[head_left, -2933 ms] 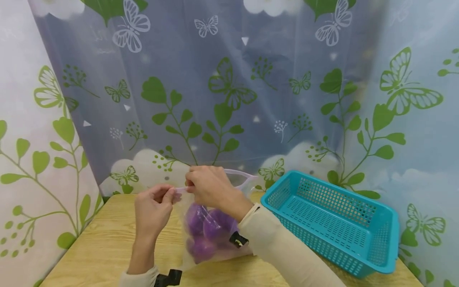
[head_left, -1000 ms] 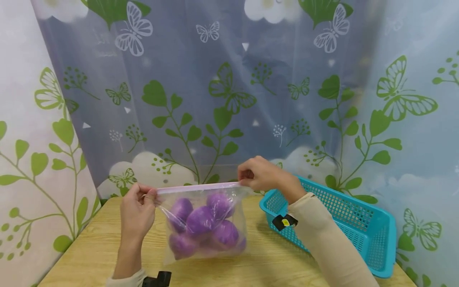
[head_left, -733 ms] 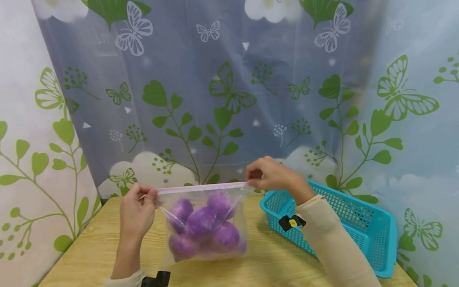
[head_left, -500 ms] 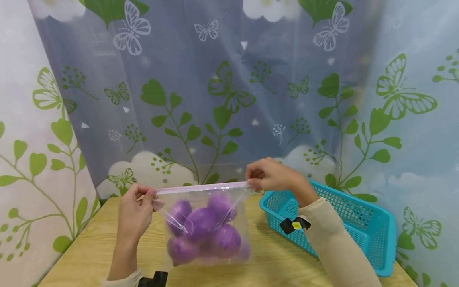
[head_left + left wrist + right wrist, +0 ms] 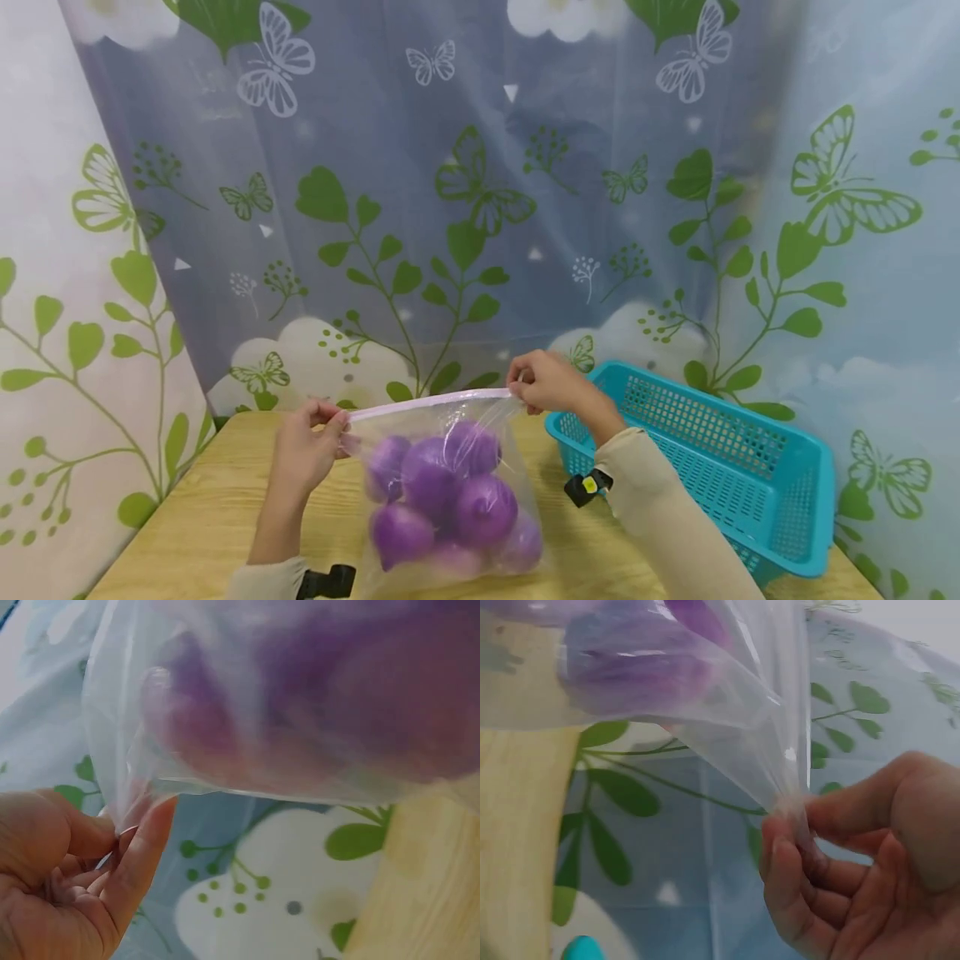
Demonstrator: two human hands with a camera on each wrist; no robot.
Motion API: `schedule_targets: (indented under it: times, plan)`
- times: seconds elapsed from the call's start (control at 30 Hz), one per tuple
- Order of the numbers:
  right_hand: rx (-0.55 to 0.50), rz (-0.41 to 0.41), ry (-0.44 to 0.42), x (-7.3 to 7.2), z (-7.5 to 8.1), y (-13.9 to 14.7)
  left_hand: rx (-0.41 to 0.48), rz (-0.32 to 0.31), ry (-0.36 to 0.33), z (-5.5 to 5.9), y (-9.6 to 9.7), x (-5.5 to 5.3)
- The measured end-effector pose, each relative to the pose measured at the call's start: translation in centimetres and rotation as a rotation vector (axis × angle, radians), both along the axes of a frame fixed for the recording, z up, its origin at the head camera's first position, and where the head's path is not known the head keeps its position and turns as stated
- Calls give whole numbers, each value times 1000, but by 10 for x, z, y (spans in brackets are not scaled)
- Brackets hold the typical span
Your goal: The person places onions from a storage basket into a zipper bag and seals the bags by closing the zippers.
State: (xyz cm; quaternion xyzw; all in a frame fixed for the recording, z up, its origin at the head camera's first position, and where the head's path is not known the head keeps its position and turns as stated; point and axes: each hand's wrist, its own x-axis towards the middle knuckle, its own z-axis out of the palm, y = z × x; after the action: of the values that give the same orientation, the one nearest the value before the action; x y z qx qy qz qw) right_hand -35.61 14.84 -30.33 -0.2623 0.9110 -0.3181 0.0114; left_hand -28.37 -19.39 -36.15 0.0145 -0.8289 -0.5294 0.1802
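A clear zip bag (image 5: pixel 435 407) with a pale pink top strip holds several purple onions (image 5: pixel 486 510). My left hand (image 5: pixel 306 446) pinches the bag's top left corner between thumb and fingers. At the opposite top corner, my right hand (image 5: pixel 555 385) pinches the strip's end. The strip runs taut between both hands, a little higher on the right. In the left wrist view, thumb and fingertips of the left hand (image 5: pixel 82 862) meet on gathered film. The right wrist view shows the right hand (image 5: pixel 855 855) gripping creased film, with an onion (image 5: pixel 637 667) behind the plastic.
A turquoise perforated basket (image 5: pixel 795 500) stands on the right of the wooden table (image 5: pixel 202 508), partly behind the right forearm. A curtain printed with leaves and butterflies (image 5: pixel 390 167) hangs directly behind the table's far edge.
The right hand slid rightward from near the left hand to the far corner, and the gaping mouth became a flat strip. Most recently the hands moved slightly closer together and the bag sank lower.
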Motion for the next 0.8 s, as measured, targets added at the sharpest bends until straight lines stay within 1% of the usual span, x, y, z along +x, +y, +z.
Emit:
schedule_targets:
  times: [0.07,0.13,0.17,0.23,0.3,0.37,0.47,0.53,0.57,0.6,0.67,0.77,0.8]
  plan:
    - [36,-55,28,-4,-6,-4,15,-14,-11,-4,1,-6]
    - [58,-105,64,-7,-12,-7,29,-42,-32,-6,3,-11]
    - [73,-129,90,-9,-15,-9,30,-66,-49,-7,5,-13]
    - [100,-154,138,-11,-23,-13,16,-128,-104,-10,7,-16]
    - [133,-159,174,-12,-31,-16,-27,-178,-155,-13,11,-17]
    - [176,-130,196,-11,-40,-18,-107,-221,-177,-17,15,-17]
    - [226,-40,177,-5,-50,-23,-233,-263,-176,-20,24,-15]
    - [251,36,141,0,-55,-27,-324,-297,-164,-23,31,-14]
    - [260,74,117,3,-57,-30,-349,-321,-162,-24,35,-13]
    - [265,108,83,5,-58,-32,-370,-346,-168,-26,38,-12]
    - [292,165,49,10,-61,-37,-398,-393,-171,-29,45,-11]
    - [326,202,-8,17,-66,-42,-400,-430,-162,-33,51,-11]
    - [333,200,-25,19,-68,-43,-401,-436,-162,-33,52,-11]
